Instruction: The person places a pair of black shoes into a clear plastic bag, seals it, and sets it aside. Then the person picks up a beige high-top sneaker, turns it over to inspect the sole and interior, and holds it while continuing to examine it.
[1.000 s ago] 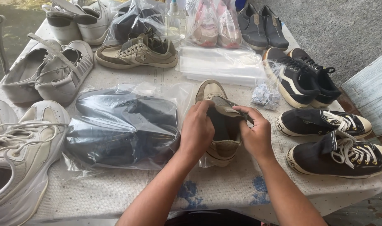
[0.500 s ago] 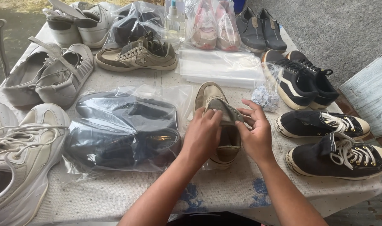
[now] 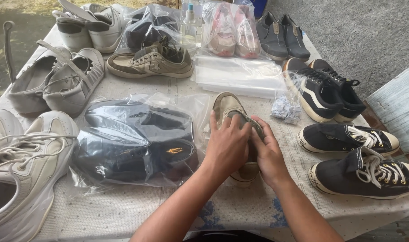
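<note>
Both hands clasp a beige shoe [image 3: 231, 112] lying near the middle of the worktop [image 3: 124, 210]. The left hand [image 3: 226, 145] folds over its top, the right hand [image 3: 269, 154] wraps its side. A bagged dark pair [image 3: 137, 139] sits just beside it.

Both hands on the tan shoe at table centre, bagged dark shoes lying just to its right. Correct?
Not quite. The head view shows both the left hand and the right hand on the tan shoe, but the bagged dark shoes lie just to its left, not its right. To its right are the unbagged black sneakers.
</note>
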